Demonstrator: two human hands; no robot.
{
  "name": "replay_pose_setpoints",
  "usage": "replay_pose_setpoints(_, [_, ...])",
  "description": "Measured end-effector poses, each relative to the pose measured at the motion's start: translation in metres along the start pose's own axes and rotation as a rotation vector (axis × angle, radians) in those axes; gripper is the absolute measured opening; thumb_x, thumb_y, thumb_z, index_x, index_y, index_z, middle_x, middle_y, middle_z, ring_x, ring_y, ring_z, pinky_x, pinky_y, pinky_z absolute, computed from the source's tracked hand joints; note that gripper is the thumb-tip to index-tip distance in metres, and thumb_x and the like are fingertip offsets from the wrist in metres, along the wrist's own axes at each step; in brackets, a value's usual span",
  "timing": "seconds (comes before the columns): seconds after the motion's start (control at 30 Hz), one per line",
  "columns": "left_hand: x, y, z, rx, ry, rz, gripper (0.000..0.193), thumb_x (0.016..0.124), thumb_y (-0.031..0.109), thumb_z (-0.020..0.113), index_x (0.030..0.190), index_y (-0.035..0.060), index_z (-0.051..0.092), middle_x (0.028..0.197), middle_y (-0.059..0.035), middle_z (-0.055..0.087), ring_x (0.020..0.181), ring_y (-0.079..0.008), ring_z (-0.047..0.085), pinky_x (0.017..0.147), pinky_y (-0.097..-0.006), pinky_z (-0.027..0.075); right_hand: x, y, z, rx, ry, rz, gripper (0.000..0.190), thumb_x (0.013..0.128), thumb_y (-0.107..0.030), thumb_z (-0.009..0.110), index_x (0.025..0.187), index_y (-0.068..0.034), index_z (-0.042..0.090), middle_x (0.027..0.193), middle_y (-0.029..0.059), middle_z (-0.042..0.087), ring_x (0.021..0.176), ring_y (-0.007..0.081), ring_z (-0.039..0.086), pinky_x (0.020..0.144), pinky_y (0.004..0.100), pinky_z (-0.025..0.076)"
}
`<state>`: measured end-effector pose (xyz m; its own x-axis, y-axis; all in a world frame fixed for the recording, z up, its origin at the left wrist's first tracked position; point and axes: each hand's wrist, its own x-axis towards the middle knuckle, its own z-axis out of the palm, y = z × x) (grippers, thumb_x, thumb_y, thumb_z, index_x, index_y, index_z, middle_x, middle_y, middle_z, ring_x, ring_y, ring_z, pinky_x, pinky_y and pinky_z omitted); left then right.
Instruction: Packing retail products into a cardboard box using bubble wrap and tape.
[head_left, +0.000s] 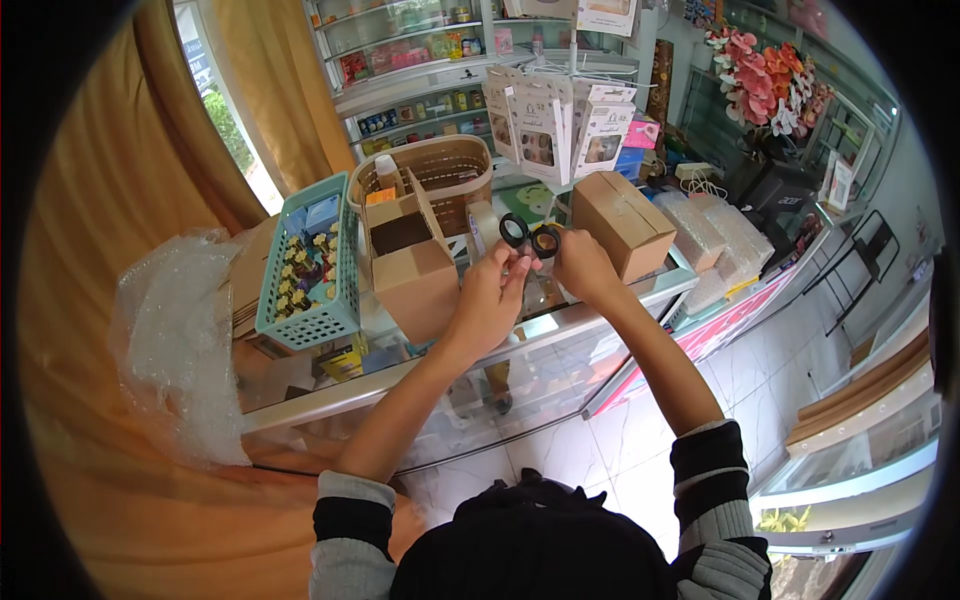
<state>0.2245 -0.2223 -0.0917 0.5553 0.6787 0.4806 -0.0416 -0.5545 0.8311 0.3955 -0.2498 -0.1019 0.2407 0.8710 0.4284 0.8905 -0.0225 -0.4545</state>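
A pair of scissors with black ring handles (529, 234) is held over the glass counter, rings up; its blades are mostly hidden by the fingers. My left hand (491, 296) pinches it just below the rings. My right hand (585, 262) is curled against the right-hand ring, its fingertips partly hidden. Just beyond my left hand, a roll of clear packing tape (484, 227) stands on edge. To the left sits an open cardboard box (416, 281) with raised flaps. On the right is a closed cardboard box (624, 221).
A teal plastic basket (347, 259) of small bottles stands left, beside bubble wrap (176, 337) draped over the glass counter's edge (322, 401). Behind are a tan basket (450, 150) and a display rack with hanging packets (538, 127). Bubble-wrapped parcels (716, 229) lie right.
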Motion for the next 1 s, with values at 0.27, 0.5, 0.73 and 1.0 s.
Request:
replay_pose_setpoints(0.27, [0.006, 0.004, 0.005, 0.099, -0.018, 0.009, 0.015, 0.096, 0.013, 0.048, 0.093, -0.0015, 0.053, 0.082, -0.0147, 0.066, 0.070, -0.0243, 0.062, 0.064, -0.0343, 0.048, 0.004, -0.018, -0.042, 0.407, 0.198, -0.120, 0.026, 0.075, 0.008, 0.049, 0.097, 0.001, 0.061, 0.091, 0.0160, 0.064, 0.074, 0.0259, 0.062, 0.062, 0.0320, 0.048])
replay_pose_setpoints(0.5, [0.029, 0.030, 0.007, 0.381, -0.080, 0.032, 0.021, 0.091, 0.020, 0.049, 0.088, -0.0008, 0.054, 0.076, -0.0212, 0.062, 0.074, -0.0404, 0.060, 0.066, -0.0488, 0.044, -0.006, -0.030, -0.113, 0.132, 0.164, -0.547, 0.027, 0.076, 0.008, 0.050, 0.099, 0.000, 0.063, 0.092, 0.0105, 0.062, 0.077, 0.0227, 0.062, 0.060, 0.0294, 0.047])
replay_pose_setpoints(0.73, [0.041, 0.063, -0.001, 0.713, -0.280, 0.106, 0.023, 0.088, 0.022, 0.053, 0.099, 0.0032, 0.060, 0.076, -0.0176, 0.063, 0.080, -0.0341, 0.061, 0.066, -0.0436, 0.045, -0.016, -0.026, -0.126, -0.154, 0.003, -0.482, 0.028, 0.072, 0.002, 0.060, 0.099, -0.002, 0.063, 0.101, 0.0133, 0.062, 0.088, 0.0353, 0.061, 0.077, 0.0403, 0.049])
replay_pose_setpoints(1.0, [0.063, 0.096, -0.045, 0.499, -0.144, 0.290, 0.024, 0.086, 0.021, 0.058, 0.101, 0.0038, 0.062, 0.095, -0.0138, 0.065, 0.085, -0.0307, 0.062, 0.075, -0.0407, 0.049, -0.009, -0.023, -0.133, -0.137, 0.077, -0.305, 0.025, 0.074, -0.004, 0.066, 0.099, -0.002, 0.061, 0.098, 0.0136, 0.063, 0.089, 0.0353, 0.060, 0.074, 0.0408, 0.048])
